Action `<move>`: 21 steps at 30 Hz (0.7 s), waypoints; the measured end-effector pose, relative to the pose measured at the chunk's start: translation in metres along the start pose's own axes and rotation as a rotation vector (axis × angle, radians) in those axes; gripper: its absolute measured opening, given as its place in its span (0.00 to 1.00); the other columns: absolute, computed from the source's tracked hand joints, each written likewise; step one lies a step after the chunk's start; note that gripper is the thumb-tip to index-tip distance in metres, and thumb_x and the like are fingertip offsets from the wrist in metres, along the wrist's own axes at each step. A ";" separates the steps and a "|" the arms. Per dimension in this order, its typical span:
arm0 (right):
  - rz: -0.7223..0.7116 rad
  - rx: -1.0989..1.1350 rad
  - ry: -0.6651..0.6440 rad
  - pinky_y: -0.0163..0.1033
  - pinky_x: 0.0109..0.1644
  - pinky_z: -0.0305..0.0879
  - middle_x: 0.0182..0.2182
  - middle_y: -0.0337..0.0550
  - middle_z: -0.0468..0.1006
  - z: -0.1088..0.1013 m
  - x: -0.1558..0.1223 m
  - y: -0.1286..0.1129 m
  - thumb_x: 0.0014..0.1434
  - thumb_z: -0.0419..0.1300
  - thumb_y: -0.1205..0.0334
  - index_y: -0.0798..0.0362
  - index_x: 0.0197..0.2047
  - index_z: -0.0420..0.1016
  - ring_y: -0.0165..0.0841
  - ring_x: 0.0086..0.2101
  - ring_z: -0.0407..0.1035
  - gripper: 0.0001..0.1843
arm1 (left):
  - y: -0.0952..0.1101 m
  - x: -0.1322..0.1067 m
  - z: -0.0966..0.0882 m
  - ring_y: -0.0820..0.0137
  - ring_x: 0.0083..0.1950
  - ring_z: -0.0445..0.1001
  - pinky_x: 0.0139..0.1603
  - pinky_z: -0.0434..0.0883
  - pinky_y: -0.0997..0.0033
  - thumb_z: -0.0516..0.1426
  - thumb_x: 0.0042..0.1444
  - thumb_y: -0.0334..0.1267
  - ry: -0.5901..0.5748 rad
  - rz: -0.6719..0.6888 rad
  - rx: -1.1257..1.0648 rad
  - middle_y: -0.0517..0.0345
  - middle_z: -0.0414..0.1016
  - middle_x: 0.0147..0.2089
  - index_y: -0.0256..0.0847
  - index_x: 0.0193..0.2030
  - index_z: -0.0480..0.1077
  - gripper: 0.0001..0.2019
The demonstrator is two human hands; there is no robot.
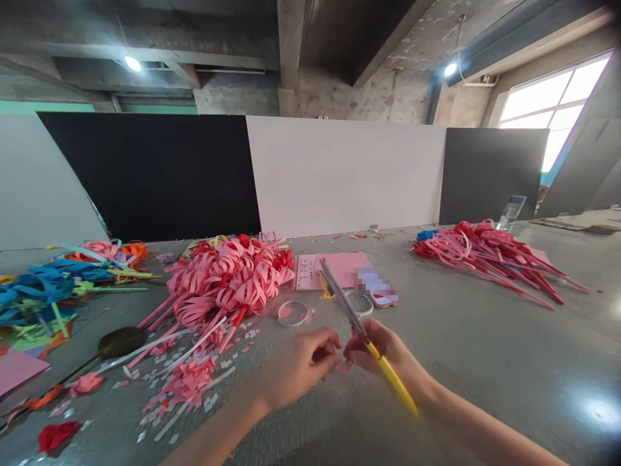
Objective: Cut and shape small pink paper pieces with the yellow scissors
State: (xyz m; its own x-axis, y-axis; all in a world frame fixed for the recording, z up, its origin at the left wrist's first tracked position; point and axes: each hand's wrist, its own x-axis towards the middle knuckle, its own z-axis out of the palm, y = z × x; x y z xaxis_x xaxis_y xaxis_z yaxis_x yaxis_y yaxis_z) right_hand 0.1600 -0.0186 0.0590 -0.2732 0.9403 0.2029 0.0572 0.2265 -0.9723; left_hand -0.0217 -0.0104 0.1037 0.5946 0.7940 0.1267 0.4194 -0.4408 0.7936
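Note:
My right hand (381, 353) is closed with a pair of scissors (342, 299) lodged in it. The long silver blades point up and away, and the yellow handle (395, 385) lies back over my wrist. My left hand (303, 362) is beside it, its thumb and fingers pinched together. A small scrap of pink paper (344, 366) shows between the fingertips of both hands, slightly blurred. Just beyond my hands lie a roll of clear tape (293, 313), a second roll (359, 301) partly behind the blades, and sheets of pink paper (344, 264).
A pile of looped pink paper strips (228, 278) lies left of centre, with scraps (189, 382) before it. More pink strips (485, 252) lie right, near a clear bottle (511, 212). A phone (381, 288) rests beside the pink sheets. Blue paper loops (41, 288) are far left.

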 end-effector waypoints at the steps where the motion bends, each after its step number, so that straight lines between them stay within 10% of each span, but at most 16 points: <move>1: 0.014 -0.001 -0.019 0.32 0.29 0.58 0.26 0.36 0.70 0.001 0.000 -0.001 0.48 0.59 0.63 0.53 0.31 0.60 0.27 0.26 0.64 0.10 | 0.000 0.000 0.000 0.77 0.23 0.63 0.24 0.59 0.78 0.51 0.51 0.34 0.007 0.011 0.015 0.62 0.68 0.25 0.40 0.34 0.67 0.06; 13: 0.010 0.045 0.310 0.33 0.28 0.59 0.23 0.35 0.66 0.011 -0.004 -0.002 0.44 0.60 0.61 0.52 0.29 0.60 0.27 0.25 0.61 0.12 | -0.018 0.007 0.031 0.77 0.25 0.65 0.29 0.63 0.75 0.52 0.51 0.42 0.063 -0.159 -0.583 0.59 0.67 0.28 0.36 0.31 0.67 0.11; 21: -0.017 0.055 0.360 0.35 0.29 0.61 0.24 0.36 0.66 0.019 -0.009 -0.003 0.44 0.62 0.57 0.51 0.27 0.58 0.29 0.25 0.63 0.15 | -0.009 0.004 0.036 0.76 0.24 0.64 0.28 0.61 0.76 0.53 0.51 0.45 0.128 -0.160 -0.572 0.60 0.66 0.25 0.36 0.28 0.67 0.13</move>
State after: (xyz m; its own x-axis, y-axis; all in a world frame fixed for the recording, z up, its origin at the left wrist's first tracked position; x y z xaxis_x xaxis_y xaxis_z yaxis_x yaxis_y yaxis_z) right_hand 0.1441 -0.0326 0.0580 0.0822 0.9678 0.2378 0.0015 0.2385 -0.9711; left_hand 0.0017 -0.0178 0.0755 0.4521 0.8917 0.0215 0.0404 -0.0446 0.9982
